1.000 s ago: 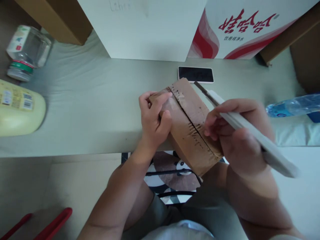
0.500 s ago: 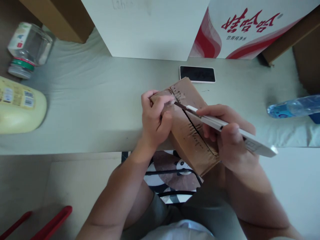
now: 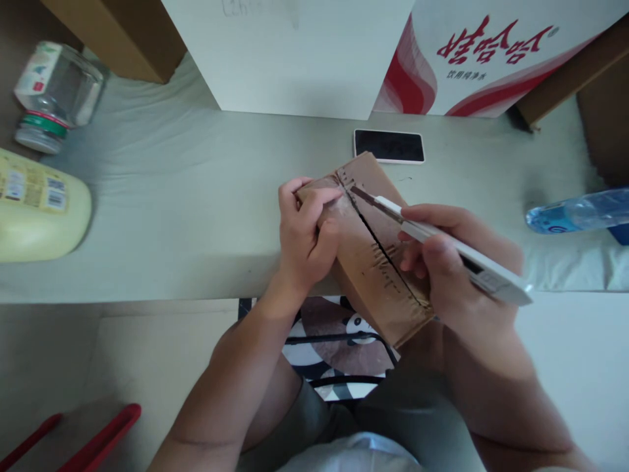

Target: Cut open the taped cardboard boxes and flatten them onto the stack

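Note:
A brown cardboard box [image 3: 363,262] lies tilted at the table's near edge, part of it hanging over. A dark seam runs along its top, with short cut marks beside the line. My left hand [image 3: 309,236] grips the box's upper left corner, fingers on top. Closed around a white utility knife [image 3: 486,272], my right hand [image 3: 457,262] is over the box's right side. The knife's dark blade points up and left, its tip at the box top near the upper end of the seam, just right of my left fingertips.
A phone [image 3: 388,145] lies behind the box. White cartons [image 3: 304,59] stand at the back. On the left are a clear jar [image 3: 73,85] and a pale yellow bottle [image 3: 44,216]; on the right, a water bottle [image 3: 580,208]. Below is a patterned stool [image 3: 324,328].
The knife's blade has shifted slightly up and right, away from my left fingertips. My right hand has turned and moved a little with it. My left hand and the box have barely moved.

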The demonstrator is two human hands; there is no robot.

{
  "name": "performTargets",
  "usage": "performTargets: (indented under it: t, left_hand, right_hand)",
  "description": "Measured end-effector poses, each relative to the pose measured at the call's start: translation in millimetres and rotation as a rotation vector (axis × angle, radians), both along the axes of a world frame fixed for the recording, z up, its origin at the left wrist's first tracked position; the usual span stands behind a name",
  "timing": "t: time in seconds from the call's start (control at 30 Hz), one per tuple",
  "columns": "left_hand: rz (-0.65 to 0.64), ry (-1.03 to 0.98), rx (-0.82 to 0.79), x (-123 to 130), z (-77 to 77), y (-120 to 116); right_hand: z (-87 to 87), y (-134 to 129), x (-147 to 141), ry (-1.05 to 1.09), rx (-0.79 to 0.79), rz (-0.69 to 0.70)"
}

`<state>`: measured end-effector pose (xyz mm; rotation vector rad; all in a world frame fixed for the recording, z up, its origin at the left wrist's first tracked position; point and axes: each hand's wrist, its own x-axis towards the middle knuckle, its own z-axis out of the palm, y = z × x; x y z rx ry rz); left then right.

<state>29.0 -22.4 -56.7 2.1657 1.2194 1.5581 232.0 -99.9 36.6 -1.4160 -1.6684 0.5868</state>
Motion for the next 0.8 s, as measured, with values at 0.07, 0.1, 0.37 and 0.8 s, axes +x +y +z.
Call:
performTargets:
  t: [0.07, 0.1, 0.37, 0.8]
  left_hand:
    - [-0.003, -0.018, 0.012, 1, -0.7, 0]
    - [-0.002, -0.028, 0.017, 2, -1.0, -1]
    - [0.01, 0.005, -0.031, 2, 0.2, -3]
    - [-0.007, -0.004, -0.064, 0, 2.1, -3]
  right_hand:
    - [1.1, 1, -2, 0.003, 0.011, -0.002]
    - [2.2, 2, -3, -0.001, 0.012, 0.004]
    - [7.3, 3, -7, -0.054, 0.012, 0.012]
    - [13.6, 6, -10, -0.114, 0.036, 0.063]
